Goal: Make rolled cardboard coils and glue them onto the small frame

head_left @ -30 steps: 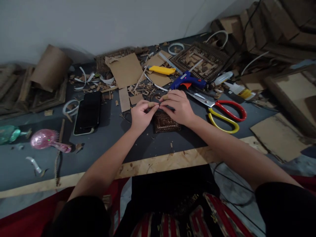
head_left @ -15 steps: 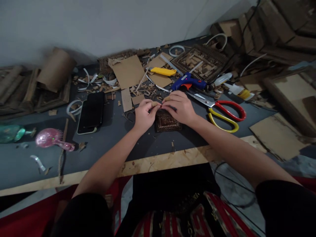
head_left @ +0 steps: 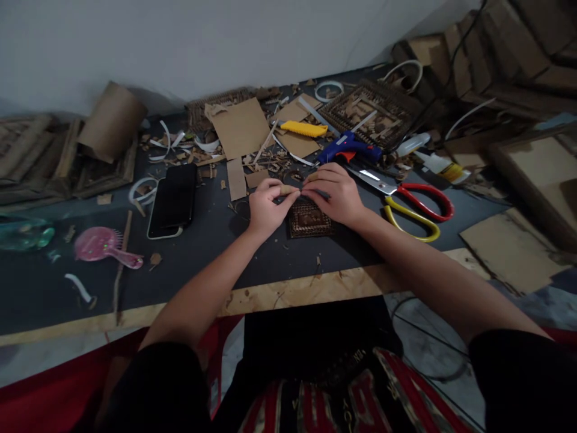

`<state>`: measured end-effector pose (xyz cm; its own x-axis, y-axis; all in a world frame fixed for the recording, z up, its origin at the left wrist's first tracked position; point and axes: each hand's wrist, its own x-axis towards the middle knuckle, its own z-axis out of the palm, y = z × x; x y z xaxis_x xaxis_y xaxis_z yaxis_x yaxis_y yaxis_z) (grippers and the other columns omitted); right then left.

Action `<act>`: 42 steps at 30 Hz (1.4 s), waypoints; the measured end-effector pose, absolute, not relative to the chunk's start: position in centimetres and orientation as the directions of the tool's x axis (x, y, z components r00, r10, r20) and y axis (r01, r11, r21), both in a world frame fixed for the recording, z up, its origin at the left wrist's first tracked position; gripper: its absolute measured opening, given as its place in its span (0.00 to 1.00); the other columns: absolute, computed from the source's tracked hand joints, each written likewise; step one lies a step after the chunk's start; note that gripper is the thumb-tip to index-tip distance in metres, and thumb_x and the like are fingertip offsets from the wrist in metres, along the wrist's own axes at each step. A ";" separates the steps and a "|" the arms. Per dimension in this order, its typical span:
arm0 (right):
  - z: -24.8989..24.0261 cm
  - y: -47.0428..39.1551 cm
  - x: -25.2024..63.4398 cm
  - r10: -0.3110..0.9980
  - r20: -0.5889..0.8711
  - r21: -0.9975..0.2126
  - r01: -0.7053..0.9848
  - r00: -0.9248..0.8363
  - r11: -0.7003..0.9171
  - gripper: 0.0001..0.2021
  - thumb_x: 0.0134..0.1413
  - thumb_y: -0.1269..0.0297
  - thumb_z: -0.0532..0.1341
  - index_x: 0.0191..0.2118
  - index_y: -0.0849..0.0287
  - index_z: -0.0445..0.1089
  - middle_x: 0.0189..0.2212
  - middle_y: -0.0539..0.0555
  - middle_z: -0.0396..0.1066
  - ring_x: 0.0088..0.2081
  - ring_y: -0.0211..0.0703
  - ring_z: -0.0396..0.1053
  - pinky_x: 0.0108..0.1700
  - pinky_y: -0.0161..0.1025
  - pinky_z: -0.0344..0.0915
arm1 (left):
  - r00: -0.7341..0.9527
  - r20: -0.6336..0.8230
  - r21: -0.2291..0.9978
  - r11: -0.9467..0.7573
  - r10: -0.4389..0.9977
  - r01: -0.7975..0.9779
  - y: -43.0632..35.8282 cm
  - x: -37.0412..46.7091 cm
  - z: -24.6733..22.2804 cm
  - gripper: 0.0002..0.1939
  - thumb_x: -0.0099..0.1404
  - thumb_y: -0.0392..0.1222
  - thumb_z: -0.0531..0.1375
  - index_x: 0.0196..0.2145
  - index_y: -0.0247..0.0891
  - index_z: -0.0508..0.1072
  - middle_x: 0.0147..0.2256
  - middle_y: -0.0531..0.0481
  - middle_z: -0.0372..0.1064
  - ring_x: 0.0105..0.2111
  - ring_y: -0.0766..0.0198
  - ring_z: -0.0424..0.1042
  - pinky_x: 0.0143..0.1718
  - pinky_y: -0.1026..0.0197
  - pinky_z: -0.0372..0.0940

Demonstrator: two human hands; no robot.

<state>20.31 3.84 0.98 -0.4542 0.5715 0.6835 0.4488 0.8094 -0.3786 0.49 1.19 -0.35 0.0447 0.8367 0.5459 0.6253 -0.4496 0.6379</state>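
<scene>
My left hand (head_left: pixel 269 207) is closed in a pinch, its fingertips meeting those of my right hand (head_left: pixel 336 191), which is pinched too. Whatever lies between the fingertips is too small to make out. Just below them, a small dark woven rectangular piece (head_left: pixel 311 220) lies flat on the table, its upper right part covered by my right hand. Behind my right hand lies a blue glue gun (head_left: pixel 349 147) with a red trigger. Scissors (head_left: pixel 417 207) with one red and one yellow handle are to its right.
A yellow cutter (head_left: pixel 304 128) and cardboard (head_left: pixel 241 127) lie among scraps at the back. Phones (head_left: pixel 174 201) and a pink hairbrush (head_left: pixel 101 245) are on the left. Brown frames (head_left: pixel 518 54) are piled at the right. The table's wooden front edge (head_left: pixel 288 293) runs below my forearms.
The view has shifted slightly, so the table's contents appear a little farther right. Both hands remain pinched together above the woven piece, with only small finger movements.
</scene>
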 end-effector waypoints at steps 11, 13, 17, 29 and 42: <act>0.8 4.0 20.2 0.571 0.685 -0.361 0.470 -0.452 0.806 0.11 0.66 0.63 0.59 0.35 0.56 0.78 0.37 0.54 0.79 0.42 0.48 0.72 0.49 0.50 0.68 | 0.186 0.621 0.523 -0.580 0.761 0.624 1.5 0.7 0.3 0.06 0.69 0.41 0.62 0.38 0.42 0.81 0.39 0.51 0.81 0.44 0.61 0.75 0.49 0.55 0.72; 0.7 4.0 20.2 0.551 0.704 -0.349 0.459 -0.447 0.817 0.10 0.66 0.63 0.59 0.36 0.57 0.78 0.37 0.55 0.79 0.42 0.47 0.72 0.48 0.49 0.68 | 0.169 0.647 0.513 -0.589 0.743 0.624 1.5 0.7 0.4 0.06 0.69 0.40 0.62 0.38 0.42 0.80 0.39 0.51 0.81 0.42 0.61 0.76 0.49 0.55 0.72; 0.6 3.9 20.2 0.578 0.685 -0.367 0.476 -0.443 0.799 0.09 0.65 0.63 0.59 0.37 0.55 0.77 0.37 0.53 0.79 0.42 0.47 0.71 0.49 0.50 0.67 | 0.174 0.642 0.517 -0.588 0.747 0.622 1.5 0.7 0.4 0.06 0.69 0.41 0.62 0.37 0.42 0.80 0.38 0.53 0.81 0.41 0.62 0.76 0.48 0.54 0.72; 0.7 3.9 20.1 0.622 0.675 -0.420 0.485 -0.398 0.767 0.08 0.64 0.63 0.61 0.36 0.53 0.78 0.37 0.53 0.79 0.43 0.50 0.72 0.50 0.53 0.67 | 0.151 0.627 0.557 -0.576 0.764 0.598 1.7 0.4 0.0 0.06 0.68 0.45 0.63 0.39 0.45 0.81 0.40 0.52 0.81 0.43 0.62 0.76 0.49 0.53 0.71; 0.3 4.1 20.2 0.645 0.656 -0.444 0.491 -0.391 0.749 0.08 0.62 0.63 0.62 0.36 0.53 0.79 0.38 0.53 0.79 0.45 0.51 0.71 0.51 0.54 0.65 | 0.174 0.697 0.490 -0.640 0.695 0.593 1.4 0.6 0.3 0.07 0.68 0.46 0.63 0.39 0.43 0.80 0.39 0.52 0.81 0.43 0.61 0.75 0.48 0.54 0.71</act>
<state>20.17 4.07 0.31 -0.3915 0.6453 0.6560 0.4909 0.7494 -0.4443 0.63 1.40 0.31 0.1744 0.6952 0.6973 0.5926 -0.6397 0.4895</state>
